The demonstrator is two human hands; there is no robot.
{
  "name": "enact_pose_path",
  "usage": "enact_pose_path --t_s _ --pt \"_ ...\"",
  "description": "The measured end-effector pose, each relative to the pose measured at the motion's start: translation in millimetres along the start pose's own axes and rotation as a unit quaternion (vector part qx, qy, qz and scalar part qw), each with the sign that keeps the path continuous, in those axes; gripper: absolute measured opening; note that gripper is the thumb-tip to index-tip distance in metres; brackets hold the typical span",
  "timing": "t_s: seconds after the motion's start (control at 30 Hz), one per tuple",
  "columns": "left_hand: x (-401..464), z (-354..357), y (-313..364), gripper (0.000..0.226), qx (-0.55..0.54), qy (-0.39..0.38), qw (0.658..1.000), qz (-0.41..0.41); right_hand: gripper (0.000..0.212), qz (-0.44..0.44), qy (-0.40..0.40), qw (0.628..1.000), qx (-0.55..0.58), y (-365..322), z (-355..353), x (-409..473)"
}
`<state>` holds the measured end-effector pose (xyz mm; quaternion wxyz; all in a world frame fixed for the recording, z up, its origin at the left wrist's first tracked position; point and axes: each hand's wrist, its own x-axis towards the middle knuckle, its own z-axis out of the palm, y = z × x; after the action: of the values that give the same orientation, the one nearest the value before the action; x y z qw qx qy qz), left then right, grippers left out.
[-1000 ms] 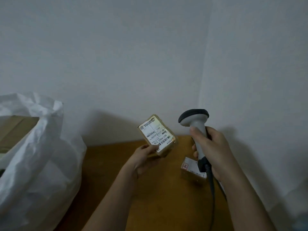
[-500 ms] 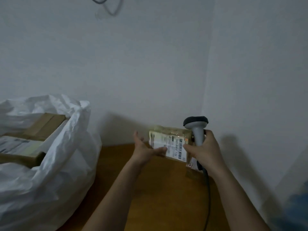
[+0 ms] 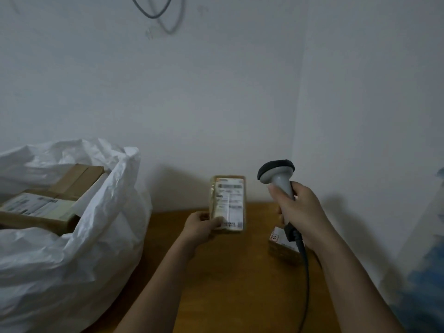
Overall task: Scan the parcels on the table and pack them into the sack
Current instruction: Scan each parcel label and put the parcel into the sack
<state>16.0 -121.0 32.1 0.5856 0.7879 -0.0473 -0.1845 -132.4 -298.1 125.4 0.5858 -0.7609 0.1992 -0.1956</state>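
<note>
A small parcel (image 3: 228, 203), wrapped in brownish material and bearing a white shipping label with a barcode along its lower edge, is held upright above the wooden table (image 3: 228, 284), near the centre of the view. The label is turned toward the camera; its print is blurred. The parcel is gripped at its lower left corner, at about 7 o'clock of the parcel, by the left hand (image 3: 200, 225), whose thumb is laid across the label face with the fingers curled behind.

At 3 o'clock from the parcel, a grey handheld scanner (image 3: 278, 177) with a dark head is held upright by the right hand (image 3: 298, 210), whose fingers are wrapped closed around the handle. The scanner head is seen apart from the parcel, at roughly the level of its top edge. A dark cable (image 3: 305, 272) is led from the base of the handle downward toward 6 o'clock, over the table.

A second parcel (image 3: 281, 246) with a white label is seen lying on the table below the right hand, at about 4 o'clock from the held parcel, partly hidden by the wrist and cable.

At 9 o'clock, a white sack (image 3: 79, 248) stands open beside the table; cardboard boxes (image 3: 45, 203) with labels are seen inside its mouth. Grey walls meet in a corner behind, and a looped wire (image 3: 165, 18) hangs on the wall at 12 o'clock.
</note>
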Motion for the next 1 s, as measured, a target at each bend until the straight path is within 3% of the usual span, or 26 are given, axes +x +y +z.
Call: enact_pose_path --t_s 0.07,0.17,0.47,1.0 --pt "3 2 -4 0.035 -0.092 0.030 0.992 -0.075 0.030 0.047 -0.031 0.996 0.063 -11 -2 -6" --pt "8 3 -6 0.040 -0.171 0.051 0.977 -0.114 0.028 0.081 -0.077 0.986 0.121 -26 -8 -17" --pt "13 2 -19 0.049 -0.142 0.070 0.980 -0.119 0.033 0.029 -0.124 0.984 0.126 -59 -18 -46" --pt "11 -5 -13 0.055 -0.142 0.082 0.981 -0.103 0.032 -0.027 -0.103 0.990 0.098 -77 -14 -56"
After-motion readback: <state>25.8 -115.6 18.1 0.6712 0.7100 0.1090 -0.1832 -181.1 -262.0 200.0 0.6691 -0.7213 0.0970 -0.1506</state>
